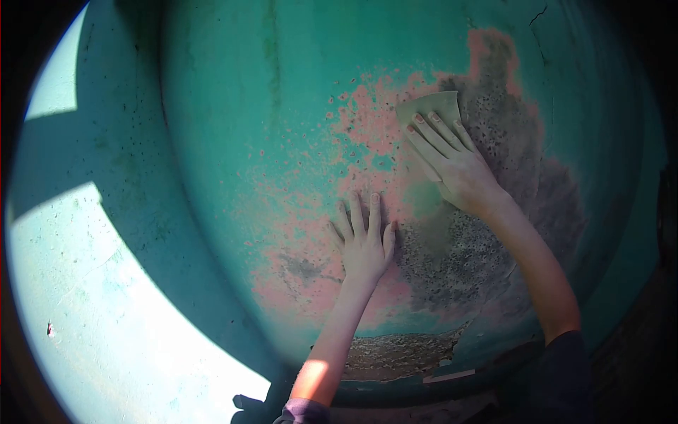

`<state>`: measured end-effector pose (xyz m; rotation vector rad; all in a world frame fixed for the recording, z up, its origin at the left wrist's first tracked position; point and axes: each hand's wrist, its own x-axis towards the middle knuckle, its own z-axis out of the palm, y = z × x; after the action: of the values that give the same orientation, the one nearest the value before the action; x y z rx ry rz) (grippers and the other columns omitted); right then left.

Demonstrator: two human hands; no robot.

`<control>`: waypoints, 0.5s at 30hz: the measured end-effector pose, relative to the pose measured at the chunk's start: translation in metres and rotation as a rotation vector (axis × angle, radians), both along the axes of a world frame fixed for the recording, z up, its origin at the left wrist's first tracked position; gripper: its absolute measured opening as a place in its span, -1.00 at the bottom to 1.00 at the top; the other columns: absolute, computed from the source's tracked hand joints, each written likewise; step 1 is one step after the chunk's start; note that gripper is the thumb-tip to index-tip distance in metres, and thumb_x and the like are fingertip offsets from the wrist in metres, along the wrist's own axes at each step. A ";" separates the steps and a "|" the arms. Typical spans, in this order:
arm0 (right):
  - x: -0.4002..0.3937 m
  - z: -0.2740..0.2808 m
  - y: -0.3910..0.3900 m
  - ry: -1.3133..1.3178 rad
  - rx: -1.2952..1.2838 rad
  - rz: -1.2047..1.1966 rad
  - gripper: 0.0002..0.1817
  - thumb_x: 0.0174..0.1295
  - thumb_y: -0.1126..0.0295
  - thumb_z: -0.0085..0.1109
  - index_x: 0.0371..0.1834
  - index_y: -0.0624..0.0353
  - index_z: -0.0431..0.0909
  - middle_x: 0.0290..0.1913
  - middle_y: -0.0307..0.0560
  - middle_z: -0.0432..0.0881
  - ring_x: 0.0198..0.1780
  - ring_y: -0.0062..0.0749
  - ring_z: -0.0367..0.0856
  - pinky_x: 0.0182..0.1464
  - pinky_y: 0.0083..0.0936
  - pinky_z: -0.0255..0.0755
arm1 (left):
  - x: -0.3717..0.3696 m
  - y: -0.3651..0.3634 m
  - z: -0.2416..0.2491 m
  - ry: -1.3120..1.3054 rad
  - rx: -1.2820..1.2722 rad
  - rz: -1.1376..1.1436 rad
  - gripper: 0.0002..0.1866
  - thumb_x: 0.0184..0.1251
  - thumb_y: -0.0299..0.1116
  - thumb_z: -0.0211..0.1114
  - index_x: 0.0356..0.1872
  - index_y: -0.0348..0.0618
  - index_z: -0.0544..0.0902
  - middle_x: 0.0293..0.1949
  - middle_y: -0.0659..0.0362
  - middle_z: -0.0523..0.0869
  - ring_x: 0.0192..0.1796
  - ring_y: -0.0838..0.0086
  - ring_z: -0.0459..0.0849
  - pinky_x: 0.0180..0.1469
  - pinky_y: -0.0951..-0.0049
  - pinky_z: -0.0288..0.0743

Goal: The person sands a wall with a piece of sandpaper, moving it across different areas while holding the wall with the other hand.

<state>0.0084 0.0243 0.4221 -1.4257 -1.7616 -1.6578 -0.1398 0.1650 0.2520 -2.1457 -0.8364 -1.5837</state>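
Observation:
A curved-looking green wall (219, 92) fills the middle of the view, with worn pink areas (364, 116) and a rough, pitted grey patch (501, 116). My right hand (459, 169) presses a greenish-grey sheet of sandpaper (448, 103) flat against the wall, at the upper left border of the grey patch. Its fingers lie over the sheet, whose upper edge shows beyond them. Lower and to the left, my left hand (365, 244) rests on the pink and grey surface with its fingers spread, holding nothing. Pale dust coats both hands.
Below the hands, a strip of broken plaster (402, 355) exposes rough brown material. A side wall (127, 311) on the left is partly in bright sun. A thin dark crack (539, 14) runs down the upper right. Dark shadow covers the lower right.

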 end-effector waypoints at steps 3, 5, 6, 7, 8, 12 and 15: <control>0.006 -0.021 -0.014 -0.077 -0.114 -0.113 -0.37 0.40 0.29 0.08 0.57 -0.03 0.33 0.59 -0.09 0.31 0.63 -0.15 0.19 0.62 -0.07 0.06 | -0.001 0.000 0.000 0.019 -0.016 -0.005 -0.27 0.59 0.03 0.01 0.68 0.05 0.11 0.69 -0.13 -0.09 0.68 -0.26 -0.18 0.54 -0.46 -0.39; 0.012 -0.007 -0.017 -0.047 -0.202 -0.046 -0.39 0.44 0.28 0.03 0.58 -0.01 0.32 0.61 -0.10 0.28 0.65 -0.14 0.16 0.63 -0.03 0.04 | -0.001 -0.001 -0.001 0.021 -0.017 -0.006 -0.27 0.59 0.03 0.01 0.68 0.05 0.11 0.69 -0.13 -0.10 0.68 -0.26 -0.19 0.54 -0.46 -0.38; 0.015 0.004 -0.015 -0.043 -0.206 -0.048 -0.39 0.44 0.28 0.03 0.58 -0.01 0.32 0.61 -0.10 0.28 0.65 -0.14 0.16 0.63 -0.03 0.04 | -0.001 0.000 0.000 0.015 -0.004 -0.002 -0.27 0.59 0.03 0.00 0.68 0.05 0.10 0.69 -0.13 -0.10 0.68 -0.26 -0.20 0.54 -0.46 -0.38; 0.015 0.017 -0.010 -0.057 -0.110 -0.065 -0.39 0.43 0.28 0.03 0.58 -0.01 0.32 0.62 -0.12 0.28 0.65 -0.16 0.16 0.63 -0.02 0.04 | -0.001 0.000 0.000 0.018 -0.005 -0.004 -0.27 0.59 0.03 0.00 0.68 0.05 0.10 0.69 -0.13 -0.10 0.68 -0.26 -0.20 0.54 -0.46 -0.38; 0.013 0.023 -0.006 -0.072 -0.014 -0.081 -0.38 0.43 0.28 0.03 0.58 -0.01 0.32 0.62 -0.13 0.28 0.65 -0.17 0.17 0.63 -0.01 0.05 | 0.000 0.000 0.000 0.020 -0.006 0.004 -0.27 0.59 0.03 -0.01 0.68 0.05 0.10 0.69 -0.13 -0.11 0.68 -0.26 -0.20 0.54 -0.46 -0.38; 0.004 0.002 0.001 0.000 0.069 -0.090 -0.37 0.43 0.28 0.02 0.59 -0.04 0.31 0.62 -0.16 0.27 0.64 -0.22 0.17 0.63 -0.03 0.05 | -0.002 -0.001 0.000 0.037 -0.020 0.012 -0.27 0.60 0.04 -0.03 0.68 0.04 0.09 0.69 -0.14 -0.13 0.68 -0.26 -0.22 0.54 -0.47 -0.38; 0.016 -0.023 -0.017 -0.072 -0.115 -0.128 -0.38 0.44 0.26 0.03 0.59 -0.06 0.30 0.62 -0.17 0.28 0.64 -0.24 0.18 0.64 -0.04 0.02 | -0.001 -0.001 0.001 0.040 -0.013 0.022 -0.27 0.61 0.04 -0.04 0.69 0.04 0.07 0.69 -0.16 -0.14 0.68 -0.25 -0.23 0.53 -0.47 -0.38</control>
<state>0.0242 0.0073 0.3993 -1.5778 -1.8676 -1.7155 -0.1408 0.1644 0.2526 -2.1624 -0.8567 -1.5238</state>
